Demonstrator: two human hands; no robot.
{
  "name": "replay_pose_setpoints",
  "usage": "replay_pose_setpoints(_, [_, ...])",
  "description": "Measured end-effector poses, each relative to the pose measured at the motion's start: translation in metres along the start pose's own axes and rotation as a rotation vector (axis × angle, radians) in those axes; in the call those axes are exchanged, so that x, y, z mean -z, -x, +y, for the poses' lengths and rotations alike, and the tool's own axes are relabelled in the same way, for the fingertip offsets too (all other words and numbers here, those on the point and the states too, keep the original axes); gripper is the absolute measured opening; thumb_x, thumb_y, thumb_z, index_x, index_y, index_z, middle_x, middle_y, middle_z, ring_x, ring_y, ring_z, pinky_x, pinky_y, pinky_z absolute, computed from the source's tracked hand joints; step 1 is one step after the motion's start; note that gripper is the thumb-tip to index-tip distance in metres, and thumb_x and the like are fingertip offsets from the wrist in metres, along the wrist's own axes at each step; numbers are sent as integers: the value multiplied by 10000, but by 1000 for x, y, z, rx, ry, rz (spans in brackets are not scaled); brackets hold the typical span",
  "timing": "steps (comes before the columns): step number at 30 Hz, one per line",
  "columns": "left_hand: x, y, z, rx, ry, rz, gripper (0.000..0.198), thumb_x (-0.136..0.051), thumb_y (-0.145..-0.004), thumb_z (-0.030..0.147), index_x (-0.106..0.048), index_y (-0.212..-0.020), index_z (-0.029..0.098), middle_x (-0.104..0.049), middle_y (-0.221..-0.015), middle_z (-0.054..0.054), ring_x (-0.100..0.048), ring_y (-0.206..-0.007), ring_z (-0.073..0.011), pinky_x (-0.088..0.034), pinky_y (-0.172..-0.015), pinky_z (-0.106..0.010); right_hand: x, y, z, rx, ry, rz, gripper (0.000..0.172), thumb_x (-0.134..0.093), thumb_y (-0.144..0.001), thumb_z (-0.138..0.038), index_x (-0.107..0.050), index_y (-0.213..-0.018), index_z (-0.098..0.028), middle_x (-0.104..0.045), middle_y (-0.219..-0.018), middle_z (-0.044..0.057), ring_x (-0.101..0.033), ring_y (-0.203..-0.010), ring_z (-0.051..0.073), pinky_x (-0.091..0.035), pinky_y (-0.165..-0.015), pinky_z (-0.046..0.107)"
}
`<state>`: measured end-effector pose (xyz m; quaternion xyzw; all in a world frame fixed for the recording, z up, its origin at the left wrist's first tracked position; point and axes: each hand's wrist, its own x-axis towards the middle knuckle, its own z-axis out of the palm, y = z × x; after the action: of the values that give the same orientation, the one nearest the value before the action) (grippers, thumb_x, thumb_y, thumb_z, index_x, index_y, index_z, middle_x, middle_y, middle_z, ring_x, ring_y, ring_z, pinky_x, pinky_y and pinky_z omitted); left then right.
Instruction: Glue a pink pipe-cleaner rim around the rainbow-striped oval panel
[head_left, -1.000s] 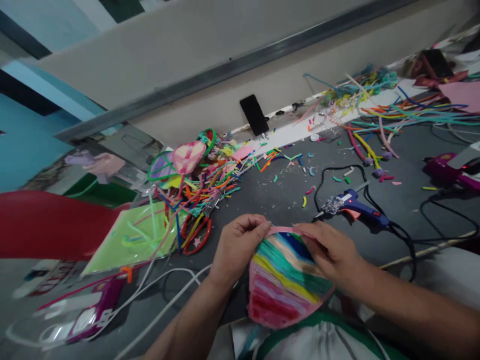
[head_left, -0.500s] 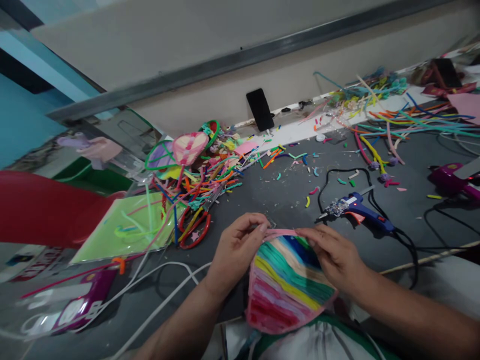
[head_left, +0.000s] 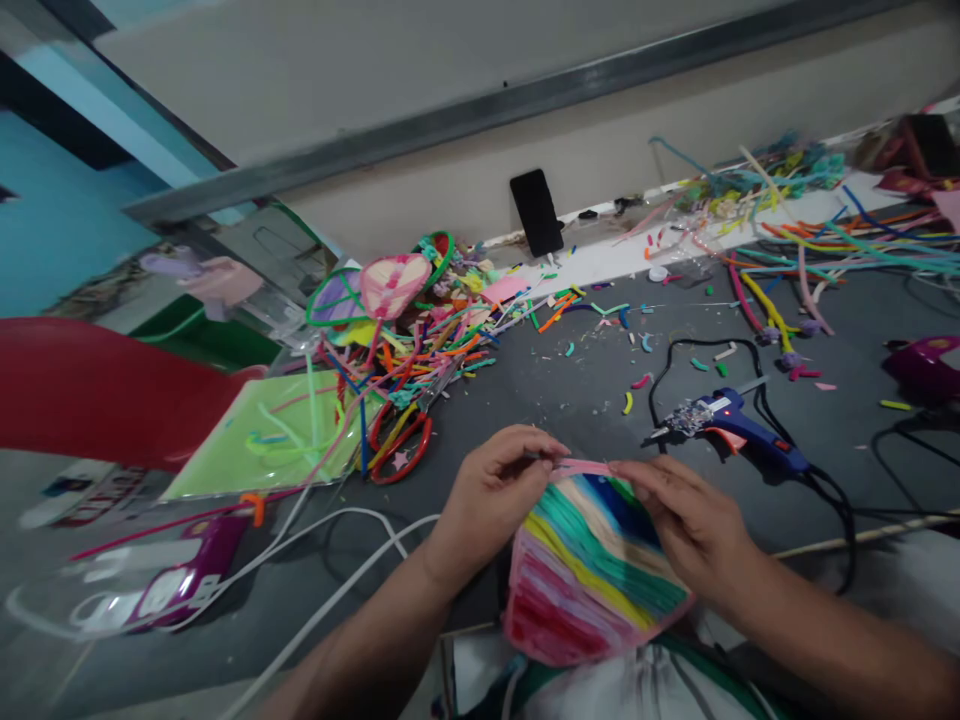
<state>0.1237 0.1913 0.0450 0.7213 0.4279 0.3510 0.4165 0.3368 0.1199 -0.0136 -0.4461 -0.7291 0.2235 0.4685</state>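
Both hands hold a flat panel of striped pipe cleaners [head_left: 592, 570], with bands of pink, lilac, yellow, green, cream and blue. A pink pipe cleaner [head_left: 585, 467] runs along its top edge. My left hand [head_left: 495, 500] pinches the pink strip at the panel's upper left corner. At the upper right, my right hand [head_left: 686, 515] pinches the same strip and covers part of the blue stripes. The lower edge of the panel rests against my clothing. Beyond my right hand lies a blue glue gun [head_left: 739, 425], its nozzle pointing left.
Red-handled scissors [head_left: 401, 445] lie by a heap of pipe cleaners [head_left: 420, 345]. A phone [head_left: 536, 212] leans on the wall. A purple tool [head_left: 180, 580] and white cables [head_left: 330, 590] are at left; a red chair [head_left: 112, 395] stands beyond. Offcuts are scattered across the dark table [head_left: 495, 400].
The whole view has shifted, so most things appear slightly farther right. Both hands keep their pinch on the pink strip, and the panel is held much as before.
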Motion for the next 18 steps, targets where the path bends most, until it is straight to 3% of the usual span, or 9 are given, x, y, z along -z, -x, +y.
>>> replay_pose_setpoints(5, [2, -1, 6, -61, -111, -33, 202, -519, -787, 65, -701, -802, 150, -674, -835, -41, -631, -818, -134, -485, -753, -223, 0, -1, 0, 2, 16, 18, 546, -407, -851, 35, -514, -1282, -282, -611, -1005, 40, -593, -892, 139, -496, -743, 248])
replay_pose_setpoints(11, [1, -1, 8, 34, -157, -42, 197, -508, -789, 123, -701, -831, 135, -670, -825, -57, -633, -756, -149, -481, -666, -236, -2, -2, 2, 0, 19, 32, 501, -416, -871, 13, -539, -1264, -272, -629, -1017, 48, -602, -891, 144, -506, -745, 259])
replay_pose_setpoints(18, [-1, -2, 4, 85, -69, -70, 142, -560, -788, 167, -695, -822, 142, -659, -825, -54, -631, -747, -150, -486, -666, -231, -4, -1, 7, -71, 4, 37, 442, -417, -882, -31, -575, -1222, -265, -648, -993, 60, -629, -889, 167, -526, -747, 296])
